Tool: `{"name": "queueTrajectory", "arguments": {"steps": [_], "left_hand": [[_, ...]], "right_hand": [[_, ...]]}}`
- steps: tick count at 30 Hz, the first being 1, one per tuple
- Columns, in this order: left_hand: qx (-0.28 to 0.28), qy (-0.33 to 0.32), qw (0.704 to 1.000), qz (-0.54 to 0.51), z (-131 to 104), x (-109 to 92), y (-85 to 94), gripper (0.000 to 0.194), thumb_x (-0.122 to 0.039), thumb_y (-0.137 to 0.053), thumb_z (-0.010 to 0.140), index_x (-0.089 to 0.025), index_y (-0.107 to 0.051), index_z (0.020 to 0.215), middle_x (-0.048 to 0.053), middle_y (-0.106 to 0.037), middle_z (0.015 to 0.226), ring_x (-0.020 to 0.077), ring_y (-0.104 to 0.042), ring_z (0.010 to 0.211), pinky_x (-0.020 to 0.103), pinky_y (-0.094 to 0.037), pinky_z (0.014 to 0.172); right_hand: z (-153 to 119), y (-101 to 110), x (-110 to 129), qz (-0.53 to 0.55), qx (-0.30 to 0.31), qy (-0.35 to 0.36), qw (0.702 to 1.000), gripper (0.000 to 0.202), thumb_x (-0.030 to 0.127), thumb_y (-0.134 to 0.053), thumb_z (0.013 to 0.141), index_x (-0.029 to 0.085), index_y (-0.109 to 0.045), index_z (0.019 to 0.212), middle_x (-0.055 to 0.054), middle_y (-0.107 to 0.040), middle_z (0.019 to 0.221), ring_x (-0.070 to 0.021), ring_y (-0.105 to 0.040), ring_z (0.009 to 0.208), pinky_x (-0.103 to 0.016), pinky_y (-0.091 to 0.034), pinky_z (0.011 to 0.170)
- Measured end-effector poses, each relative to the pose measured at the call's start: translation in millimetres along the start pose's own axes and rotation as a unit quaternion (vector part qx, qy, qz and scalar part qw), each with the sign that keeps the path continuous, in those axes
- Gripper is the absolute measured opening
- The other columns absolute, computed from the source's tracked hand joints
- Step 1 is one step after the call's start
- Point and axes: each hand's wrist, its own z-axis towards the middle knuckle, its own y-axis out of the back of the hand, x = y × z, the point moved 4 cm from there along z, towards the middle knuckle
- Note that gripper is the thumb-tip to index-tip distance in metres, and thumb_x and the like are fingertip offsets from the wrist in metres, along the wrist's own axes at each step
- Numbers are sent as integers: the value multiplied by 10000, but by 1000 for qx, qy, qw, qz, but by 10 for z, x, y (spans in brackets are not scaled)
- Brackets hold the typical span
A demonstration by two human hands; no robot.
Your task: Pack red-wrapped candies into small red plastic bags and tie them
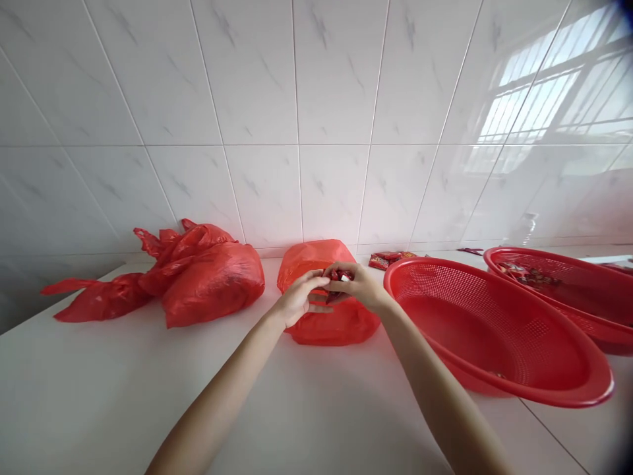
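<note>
Our right hand (364, 286) is grasping small packets (336, 297) over the red bag (340, 327), likely against spills; whether our left hand (297, 300) is gripping, we cannot tell.

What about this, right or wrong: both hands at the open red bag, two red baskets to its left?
Wrong side: the head view shows the near red basket and far red basket right of the open red bag. The left hand and right hand are at it.

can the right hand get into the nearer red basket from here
Probably yes: the nearer red basket sits close beside the right hand, its top open and nothing seen covering it, though that hand holds red packets.
</note>
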Motion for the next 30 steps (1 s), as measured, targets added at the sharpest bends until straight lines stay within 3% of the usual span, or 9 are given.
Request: {"name": "queueTrajectory", "arguments": {"steps": [7,10,17,23,27,30], "left_hand": [[5,21,1000,-11,157,142,283,430,-220,-820,721,-199,-642,1112,74,-678,1088,198,-672,964,375,-542,907],[7,13,999,42,183,157,335,538,-197,-841,689,-205,-624,1181,79,-684,1070,225,-682,993,382,-531,917],[-12,-28,981,189,203,145,456,490,-170,-827,654,-161,-648,1109,79,-692,1025,217,-696,889,419,-504,941],[-18,-69,962,262,207,127,426,323,-194,-812,639,-162,-675,930,44,-709,944,201,-646,897,348,-489,854],[-22,-69,958,277,203,138,420,297,-222,-807,636,-162,-664,889,40,-711,918,201,-645,857,340,-483,806],[-33,-62,957,282,213,156,438,302,-212,-804,621,-165,-653,879,40,-710,912,204,-647,853,335,-483,786]], "right_hand": [[121,86,-200,72,48,-12,996,261,284,-805,696,190,-675,902,-12,-660,931,-206,-672,896,-432,-611,845],[135,156,-239,82,65,-28,994,276,241,-785,715,195,-695,971,-28,-670,990,-216,-665,954,-449,-598,883],[152,248,-346,-29,30,-65,997,298,295,-763,767,217,-712,1050,-57,-659,1085,-222,-665,988,-399,-621,831],[144,215,-333,-42,12,-72,996,354,417,-751,796,207,-700,1077,-61,-700,974,-189,-709,840,-313,-634,721],[134,248,-341,-92,2,-99,991,338,477,-733,799,206,-703,999,-63,-679,1074,-119,-678,600,-214,-561,478],[133,281,-338,-101,6,-92,991,323,486,-733,793,199,-695,936,-44,-651,1070,-105,-670,573,-195,-535,448]]}}
